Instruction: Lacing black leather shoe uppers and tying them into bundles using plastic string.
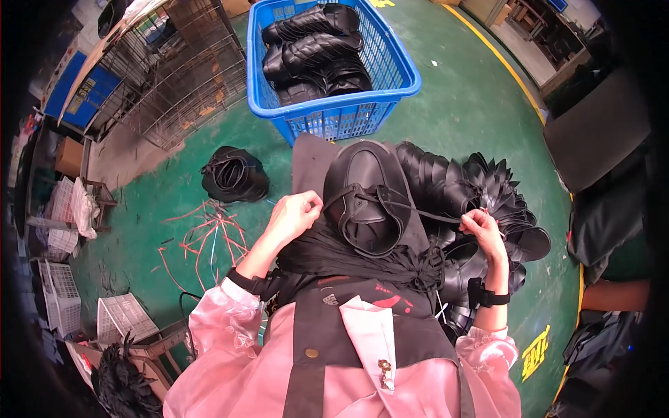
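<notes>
A black shoe upper point(366, 191) rests on my lap, its opening facing up, with thin black laces point(432, 216) stretched across it. My left hand point(296, 212) pinches a lace end at the upper's left edge. My right hand point(482, 226) grips the other lace end, pulled out taut to the right. A bundle of loose black laces point(348, 254) lies over my lap just below the upper. Both wrists wear black bands above pink sleeves.
A blue plastic basket point(401, 76) of black uppers stands ahead. A pile of black uppers point(488, 195) lies at my right. One upper point(233, 174) sits on the green floor point(460, 104) at left, near pink string scraps point(209, 237). Wire cages point(181, 70) stand far left.
</notes>
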Motion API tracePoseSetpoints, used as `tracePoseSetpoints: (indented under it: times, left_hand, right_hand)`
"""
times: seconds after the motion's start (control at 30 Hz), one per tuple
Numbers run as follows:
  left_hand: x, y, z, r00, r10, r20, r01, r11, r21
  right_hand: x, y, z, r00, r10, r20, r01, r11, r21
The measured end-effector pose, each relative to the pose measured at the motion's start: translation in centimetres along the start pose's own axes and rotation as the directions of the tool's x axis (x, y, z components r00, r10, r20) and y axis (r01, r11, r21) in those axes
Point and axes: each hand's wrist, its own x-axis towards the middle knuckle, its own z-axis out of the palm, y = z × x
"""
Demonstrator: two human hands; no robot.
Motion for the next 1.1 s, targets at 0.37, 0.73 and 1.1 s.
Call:
tracePoseSetpoints:
  times: [0.37, 0.73, 1.1]
  left_hand:
    - [-0.6, 2.4, -1.4, 0.972, -0.057, 0.227, 0.131, 0.937, -0.324]
    - [0.4, 0.8, -0.8, 0.968, -0.076, -0.238, -0.212, 0.253, -0.944]
    - [1.9, -9.1, -10.4, 0.654, -0.372, -0.659, -0.716, -0.024, -0.697]
  right_hand:
    - [2.9, -9.9, 11.7, 0.888, -0.449, -0.105, 0.425, 0.885, -0.189]
    - [3.1, -9.4, 16.3, 0.858, -0.488, 0.158, 0.489, 0.686, -0.539]
    - [2.7, -8.9, 16.1, 0.919, -0.393, 0.000, 0.367, 0.857, -0.361]
